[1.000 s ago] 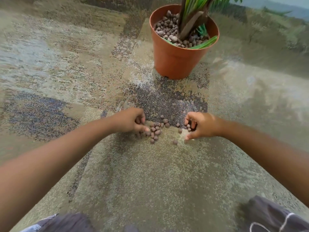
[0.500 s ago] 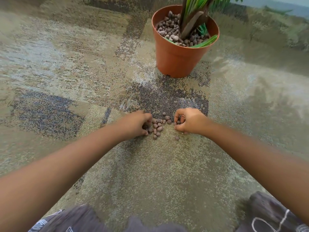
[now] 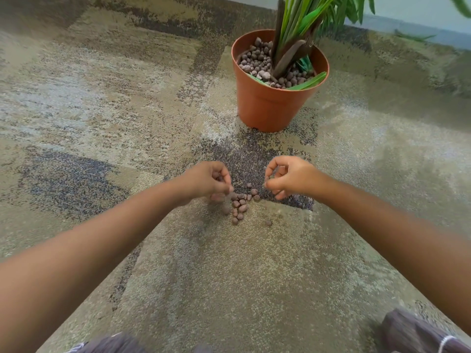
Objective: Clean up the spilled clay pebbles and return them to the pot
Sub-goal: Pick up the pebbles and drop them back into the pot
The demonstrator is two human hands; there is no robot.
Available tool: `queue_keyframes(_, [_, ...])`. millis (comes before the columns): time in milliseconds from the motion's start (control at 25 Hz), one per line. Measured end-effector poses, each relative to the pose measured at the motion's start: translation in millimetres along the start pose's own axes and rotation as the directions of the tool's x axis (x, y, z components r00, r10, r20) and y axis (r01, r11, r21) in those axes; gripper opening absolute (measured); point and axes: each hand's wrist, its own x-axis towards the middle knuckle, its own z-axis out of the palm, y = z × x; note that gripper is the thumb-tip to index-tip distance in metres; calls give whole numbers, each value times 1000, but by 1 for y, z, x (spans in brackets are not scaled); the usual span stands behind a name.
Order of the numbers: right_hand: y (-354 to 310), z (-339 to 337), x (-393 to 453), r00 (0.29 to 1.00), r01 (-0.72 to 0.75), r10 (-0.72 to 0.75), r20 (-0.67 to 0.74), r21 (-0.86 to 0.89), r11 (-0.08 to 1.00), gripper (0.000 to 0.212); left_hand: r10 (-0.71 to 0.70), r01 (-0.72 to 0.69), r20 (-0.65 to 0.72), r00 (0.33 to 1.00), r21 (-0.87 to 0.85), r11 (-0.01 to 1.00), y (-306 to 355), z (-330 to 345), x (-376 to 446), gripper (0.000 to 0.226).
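Several brown clay pebbles (image 3: pixel 239 204) lie in a small cluster on the patterned carpet, with one stray pebble (image 3: pixel 268 222) to their right. My left hand (image 3: pixel 207 180) is curled just left of the cluster, fingers closed on a few pebbles. On the other side my right hand (image 3: pixel 289 177) is raised slightly, fingers curled with the tips pinched together; what it holds is hidden. Behind the hands an orange plastic pot (image 3: pixel 267 108) stands upright, filled with clay pebbles (image 3: pixel 257 62) around a green plant (image 3: pixel 298 26).
The mottled beige and grey carpet (image 3: pixel 102 103) stretches all around. A pale wall base (image 3: pixel 413 26) runs along the back right. Plant leaves (image 3: pixel 356 6) hang over the pot's right side. My dark trousers (image 3: pixel 418 332) show at the bottom edge.
Both hands closed in on the pebble cluster, then lifted slightly off the carpet with fingers curled. The cluster between them is smaller. The camera tilted up, showing more plant.
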Motion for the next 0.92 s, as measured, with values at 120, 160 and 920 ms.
queue_keyframes(120, [-41, -35, 0, 988, 136, -128, -87, 83, 987, 11, -12, 56, 118, 993, -375, 925, 56, -23, 7, 9])
queue_keyframes(160, [-57, -50, 3, 976, 181, -167, -137, 93, 979, 11, 20, 31, 114, 993, -433, 901, 79, -32, 11, 11])
queue_keyframes(920, [29, 13, -6, 984, 25, -93, -150, -404, 914, 36, 120, 18, -380, 917, 339, 941, -24, -24, 9, 26])
